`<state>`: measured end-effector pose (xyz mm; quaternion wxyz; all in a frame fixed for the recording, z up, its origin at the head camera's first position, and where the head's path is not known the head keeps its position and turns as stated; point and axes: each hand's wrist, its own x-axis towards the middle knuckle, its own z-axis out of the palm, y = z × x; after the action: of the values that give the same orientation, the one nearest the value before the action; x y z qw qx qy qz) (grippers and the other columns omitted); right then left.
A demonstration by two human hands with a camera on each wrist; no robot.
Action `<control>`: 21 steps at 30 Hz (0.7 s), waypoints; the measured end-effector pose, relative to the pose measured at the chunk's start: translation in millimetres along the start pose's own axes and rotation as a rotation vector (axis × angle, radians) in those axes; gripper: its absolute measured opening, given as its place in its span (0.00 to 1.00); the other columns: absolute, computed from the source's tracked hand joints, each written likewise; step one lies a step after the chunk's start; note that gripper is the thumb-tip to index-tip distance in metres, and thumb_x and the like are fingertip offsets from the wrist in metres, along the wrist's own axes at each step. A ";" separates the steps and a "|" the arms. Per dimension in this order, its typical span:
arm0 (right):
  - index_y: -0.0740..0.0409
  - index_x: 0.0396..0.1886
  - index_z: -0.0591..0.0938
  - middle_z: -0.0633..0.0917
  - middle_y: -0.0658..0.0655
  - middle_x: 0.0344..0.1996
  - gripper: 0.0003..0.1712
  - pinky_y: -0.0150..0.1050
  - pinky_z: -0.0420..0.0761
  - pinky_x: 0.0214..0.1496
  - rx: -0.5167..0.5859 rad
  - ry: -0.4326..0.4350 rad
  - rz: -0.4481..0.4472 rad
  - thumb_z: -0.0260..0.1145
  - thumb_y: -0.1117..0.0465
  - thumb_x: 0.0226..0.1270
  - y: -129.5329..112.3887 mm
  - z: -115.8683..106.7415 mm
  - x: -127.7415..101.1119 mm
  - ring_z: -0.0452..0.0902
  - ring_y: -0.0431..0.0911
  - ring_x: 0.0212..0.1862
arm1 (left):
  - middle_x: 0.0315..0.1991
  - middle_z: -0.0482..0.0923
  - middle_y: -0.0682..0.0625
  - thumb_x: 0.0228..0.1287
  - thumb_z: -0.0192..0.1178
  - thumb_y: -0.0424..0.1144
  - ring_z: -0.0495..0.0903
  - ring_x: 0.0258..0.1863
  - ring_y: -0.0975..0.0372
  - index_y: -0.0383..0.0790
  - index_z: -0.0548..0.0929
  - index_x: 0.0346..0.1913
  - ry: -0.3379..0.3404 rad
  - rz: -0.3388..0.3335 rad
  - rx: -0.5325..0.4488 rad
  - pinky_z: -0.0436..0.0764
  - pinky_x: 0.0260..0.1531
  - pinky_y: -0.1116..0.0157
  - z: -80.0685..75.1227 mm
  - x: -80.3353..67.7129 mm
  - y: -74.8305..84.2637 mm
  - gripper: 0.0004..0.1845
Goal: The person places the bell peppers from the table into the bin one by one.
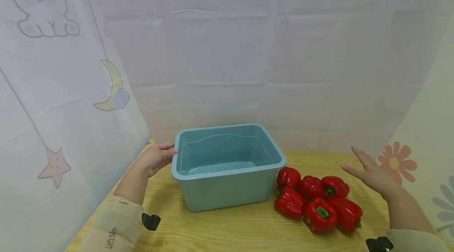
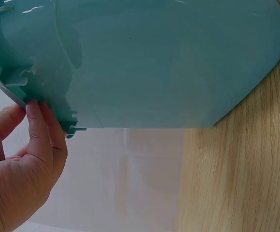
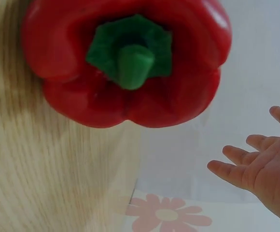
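Note:
A blue-green plastic bin (image 1: 227,189) stands upright on the table with nothing in it. My left hand (image 1: 157,159) pinches the rim at its left end; in the left wrist view, the thumb of the left hand (image 2: 29,164) is on the outer edge and the fingers reach under the lip. Several red bell peppers (image 1: 312,189) lie in a cluster right of the bin. Beyond them, my right hand (image 1: 372,175) hovers with fingers spread, holding nothing. One pepper (image 3: 130,104) with a green stem looms large in the right wrist view, apart from the right hand (image 3: 270,169).
The wood-grain table (image 1: 227,228) runs back to a pale cloth (image 1: 227,66) hung behind it. Printed cloth also closes in the left and right sides, with a moon (image 1: 115,86) and a flower (image 1: 397,163) on it.

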<state>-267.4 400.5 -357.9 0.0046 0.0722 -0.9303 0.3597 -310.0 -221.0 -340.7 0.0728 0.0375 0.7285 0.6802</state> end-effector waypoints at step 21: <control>0.57 0.71 0.35 0.41 0.77 0.66 0.46 0.73 0.63 0.41 0.005 -0.120 0.027 0.52 0.48 0.69 32.1 10.1 -9.7 0.44 0.81 0.58 | 0.58 0.67 0.33 0.65 0.53 0.31 0.79 0.45 0.59 0.24 0.62 0.63 -0.001 -0.010 0.017 0.77 0.46 0.68 -0.6 -2.7 5.8 0.26</control>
<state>-261.8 418.4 -387.4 -0.0560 0.0811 -0.9289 0.3571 -307.7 -221.6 -334.7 0.0761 0.0349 0.7343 0.6737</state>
